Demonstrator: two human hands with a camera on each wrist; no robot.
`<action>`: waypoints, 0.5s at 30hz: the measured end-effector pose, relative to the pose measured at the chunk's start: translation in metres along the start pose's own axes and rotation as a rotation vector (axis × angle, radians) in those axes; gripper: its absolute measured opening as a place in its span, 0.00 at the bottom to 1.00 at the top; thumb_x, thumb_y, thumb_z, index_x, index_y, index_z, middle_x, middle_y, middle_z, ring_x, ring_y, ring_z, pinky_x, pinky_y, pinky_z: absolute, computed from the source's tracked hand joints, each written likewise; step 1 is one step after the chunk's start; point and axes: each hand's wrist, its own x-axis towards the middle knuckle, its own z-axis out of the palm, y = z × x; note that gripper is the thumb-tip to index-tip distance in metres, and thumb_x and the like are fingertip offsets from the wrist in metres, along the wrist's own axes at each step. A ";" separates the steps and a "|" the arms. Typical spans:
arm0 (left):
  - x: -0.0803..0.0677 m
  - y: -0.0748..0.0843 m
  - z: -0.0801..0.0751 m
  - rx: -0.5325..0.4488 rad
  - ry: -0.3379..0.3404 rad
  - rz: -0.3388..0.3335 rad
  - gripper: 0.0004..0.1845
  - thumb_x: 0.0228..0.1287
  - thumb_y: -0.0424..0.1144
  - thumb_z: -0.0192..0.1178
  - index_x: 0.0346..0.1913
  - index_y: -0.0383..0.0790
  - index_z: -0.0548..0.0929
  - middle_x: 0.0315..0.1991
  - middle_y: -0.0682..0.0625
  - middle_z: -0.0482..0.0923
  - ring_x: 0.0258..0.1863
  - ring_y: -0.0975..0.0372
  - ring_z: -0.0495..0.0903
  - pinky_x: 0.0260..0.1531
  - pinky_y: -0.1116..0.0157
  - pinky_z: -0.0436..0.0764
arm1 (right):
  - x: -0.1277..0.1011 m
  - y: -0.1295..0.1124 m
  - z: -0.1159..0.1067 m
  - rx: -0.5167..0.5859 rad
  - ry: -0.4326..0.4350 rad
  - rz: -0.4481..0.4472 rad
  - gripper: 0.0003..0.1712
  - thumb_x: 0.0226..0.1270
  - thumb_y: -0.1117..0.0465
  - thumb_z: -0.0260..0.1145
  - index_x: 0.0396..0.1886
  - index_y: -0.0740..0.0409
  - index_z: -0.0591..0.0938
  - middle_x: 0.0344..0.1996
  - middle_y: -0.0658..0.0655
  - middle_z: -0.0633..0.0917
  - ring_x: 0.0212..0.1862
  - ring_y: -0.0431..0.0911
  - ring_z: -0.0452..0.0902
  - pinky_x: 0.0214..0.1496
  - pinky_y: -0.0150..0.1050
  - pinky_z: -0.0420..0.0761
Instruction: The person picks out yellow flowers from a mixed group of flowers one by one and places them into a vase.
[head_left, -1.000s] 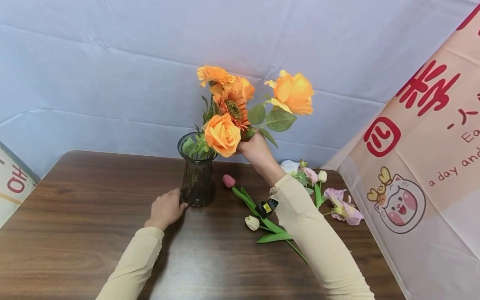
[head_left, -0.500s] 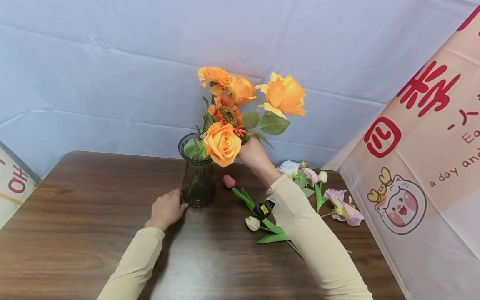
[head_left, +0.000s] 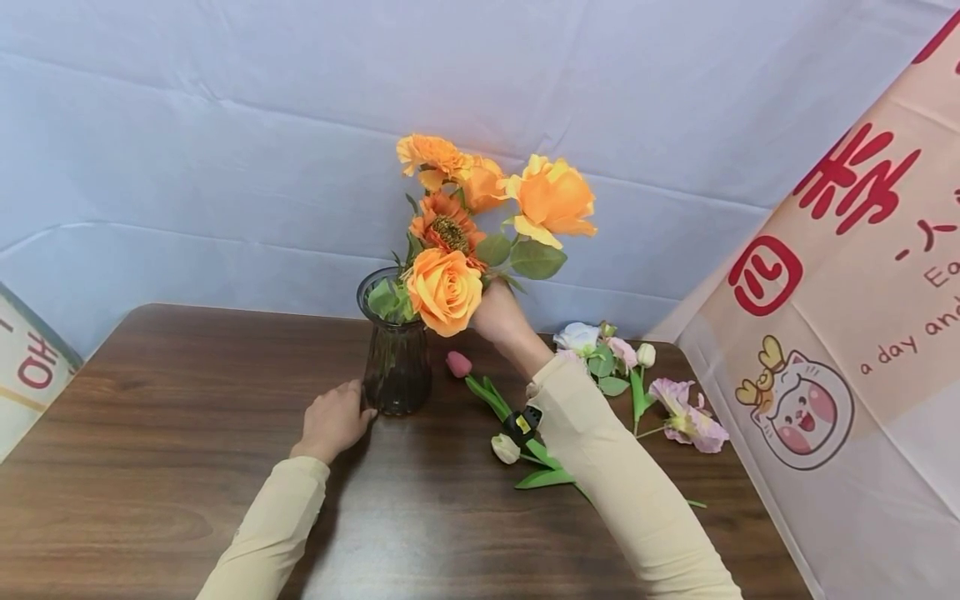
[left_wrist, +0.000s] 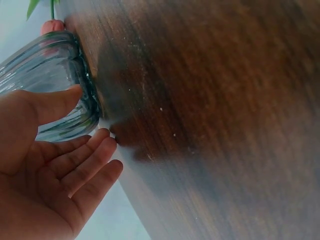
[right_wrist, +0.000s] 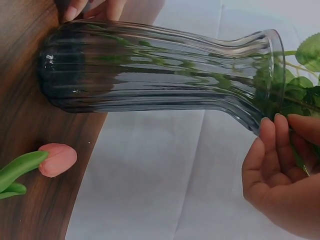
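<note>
A ribbed smoky glass vase (head_left: pixel 397 371) stands upright on the wooden table, with orange flowers and green stems in its mouth. My left hand (head_left: pixel 335 419) holds the vase low at its base, thumb and fingers on either side of the glass (left_wrist: pixel 55 107). Beside the rim, my right hand (head_left: pixel 504 315) pinches the stem of an orange rose (head_left: pixel 553 198), whose bloom leans out to the right. Its fingertips are right at the rim in the right wrist view. Another orange rose (head_left: pixel 444 292) and a brown-centred orange flower (head_left: pixel 450 232) overlap the vase mouth.
Right of the vase lie a pink tulip (head_left: pixel 458 364) and a white tulip (head_left: pixel 506 449). Further right are a white rose (head_left: pixel 577 337) and a pale purple flower (head_left: pixel 686 415). A white cloth wall (head_left: pixel 225 167) closes off the back, and a printed banner (head_left: pixel 825 317) the right.
My right hand has moved slightly left and down, bringing the orange rose closer to the other blooms. The front rose dropped a little. My left hand and the vase have stayed in place.
</note>
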 end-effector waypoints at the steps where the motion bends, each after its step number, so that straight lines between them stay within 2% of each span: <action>1: 0.000 0.000 0.000 0.000 -0.001 -0.001 0.27 0.59 0.44 0.60 0.55 0.27 0.71 0.48 0.35 0.75 0.40 0.40 0.76 0.34 0.46 0.76 | 0.000 0.000 0.001 -0.022 0.000 -0.005 0.22 0.64 0.65 0.57 0.57 0.66 0.72 0.54 0.63 0.75 0.52 0.47 0.69 0.57 0.40 0.67; 9: -0.001 0.001 0.000 -0.004 -0.004 -0.003 0.27 0.59 0.44 0.61 0.56 0.27 0.71 0.47 0.36 0.76 0.39 0.41 0.77 0.34 0.47 0.76 | 0.000 0.003 0.004 -0.091 -0.001 -0.033 0.22 0.65 0.63 0.57 0.58 0.66 0.72 0.54 0.64 0.75 0.56 0.49 0.69 0.59 0.39 0.66; 15: -0.002 0.001 0.000 -0.011 -0.002 -0.004 0.27 0.59 0.43 0.61 0.55 0.27 0.71 0.46 0.36 0.76 0.39 0.41 0.77 0.34 0.46 0.76 | -0.001 0.005 0.005 -0.076 -0.010 -0.075 0.21 0.67 0.64 0.55 0.58 0.66 0.72 0.54 0.64 0.76 0.55 0.50 0.70 0.58 0.39 0.67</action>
